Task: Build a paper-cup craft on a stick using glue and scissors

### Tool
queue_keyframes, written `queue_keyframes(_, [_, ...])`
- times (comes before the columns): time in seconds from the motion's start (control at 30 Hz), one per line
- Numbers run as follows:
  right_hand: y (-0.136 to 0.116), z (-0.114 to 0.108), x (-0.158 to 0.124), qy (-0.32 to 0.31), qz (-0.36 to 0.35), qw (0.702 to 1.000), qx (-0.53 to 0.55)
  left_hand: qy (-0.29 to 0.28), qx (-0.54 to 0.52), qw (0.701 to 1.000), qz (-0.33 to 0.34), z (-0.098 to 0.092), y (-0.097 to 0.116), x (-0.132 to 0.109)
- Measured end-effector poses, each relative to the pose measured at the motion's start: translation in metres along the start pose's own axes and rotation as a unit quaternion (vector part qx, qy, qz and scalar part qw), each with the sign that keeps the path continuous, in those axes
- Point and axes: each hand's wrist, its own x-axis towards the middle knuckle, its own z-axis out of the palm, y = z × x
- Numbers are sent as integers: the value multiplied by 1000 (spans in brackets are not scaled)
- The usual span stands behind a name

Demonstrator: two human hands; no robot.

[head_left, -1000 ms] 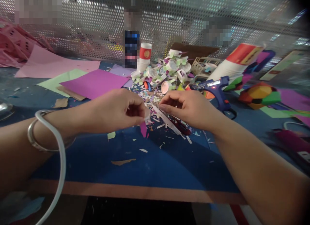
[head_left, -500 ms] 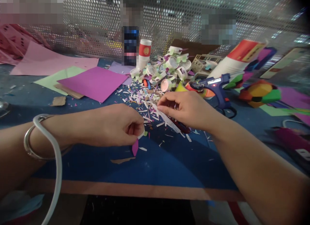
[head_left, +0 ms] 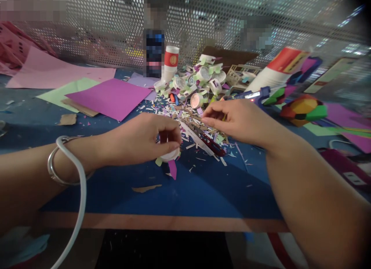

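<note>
My left hand (head_left: 142, 139) is closed around a small white tape roll (head_left: 169, 156) with a magenta paper piece (head_left: 173, 169) hanging below it, held just above the blue table (head_left: 121, 191). My right hand (head_left: 240, 120) hovers over a heap of paper scraps (head_left: 188, 118), its thumb and forefinger pinched together; whether they hold a scrap I cannot make out. A red-handled pair of scissors (head_left: 211, 143) lies among the scraps below my right hand.
A pile of tape rolls (head_left: 199, 85) sits behind the scraps, with a red-and-white cup (head_left: 171, 62). A blue glue gun (head_left: 256, 95) and a colourful paper ball (head_left: 304, 108) lie at the right. Magenta paper (head_left: 108, 97) and pink sheets (head_left: 58, 74) lie at the left. A perforated metal screen (head_left: 101, 25) closes the back.
My left hand dropped toward the table, then shifted right and turned so the tape roll shows. My right hand moved up and away over the scraps.
</note>
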Motion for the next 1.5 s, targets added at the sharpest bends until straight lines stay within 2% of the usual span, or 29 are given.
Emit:
queue_keyframes(0.1, [3, -5, -1, 32, 18, 999, -3, 156, -91, 984, -4, -4, -15, 10])
queue_keyframes(0.17, [3, -7, -1, 35, 23, 999, -6, 247, -149, 957, -42, -8, -29, 18])
queue_keyframes(0.2, [3, -7, -1, 25, 23, 999, -10, 269, -171, 945, -70, -10, -35, 22])
queue_keyframes(0.23, [2, -7, -2, 10, 21, 1000, -15, 261, -179, 943, -99, -13, -40, 24])
queue_keyframes(0.3, [1, -5, -2, -23, 14, 999, -24, 197, -147, 964, -106, -19, -45, 26])
queue_keyframes(0.37, [-1, -2, -3, -36, 6, 999, -21, 74, -49, 994, -70, -26, -42, 23])
queue_keyframes(0.4, [-2, 0, -3, -35, 4, 999, -13, 22, 7, 998, -58, -29, -39, 21])
queue_keyframes(0.47, [-6, 3, -3, -32, 4, 999, 6, -62, 70, 994, -56, -32, -32, 15])
queue_keyframes(0.57, [-17, 7, -3, -44, -10, 998, 42, -126, 102, 985, -52, -32, -27, 10])
queue_keyframes(0.8, [-38, 21, -8, -88, -45, 990, 102, -131, 94, 986, -46, -37, -29, 6])
queue_keyframes(0.97, [-40, 29, -8, -81, -53, 987, 129, -173, 62, 981, -65, -46, -34, 4])
queue_keyframes(1.07, [-43, 35, -7, -73, -95, 988, 100, -181, 59, 980, -59, -44, -37, 4])
queue_keyframes(1.17, [-48, 43, -6, -67, -138, 986, 64, -183, 68, 980, -26, -39, -35, 3])
queue_keyframes(1.33, [-52, 48, -6, -72, -128, 989, 31, -137, 71, 988, 11, -30, -26, 0])
queue_keyframes(1.43, [-50, 44, -7, -71, -116, 989, 50, -103, 49, 993, 8, -28, -29, 3])
queue_keyframes(1.5, [-49, 40, -8, -58, -103, 991, 67, -83, -5, 996, -15, -28, -34, 7])
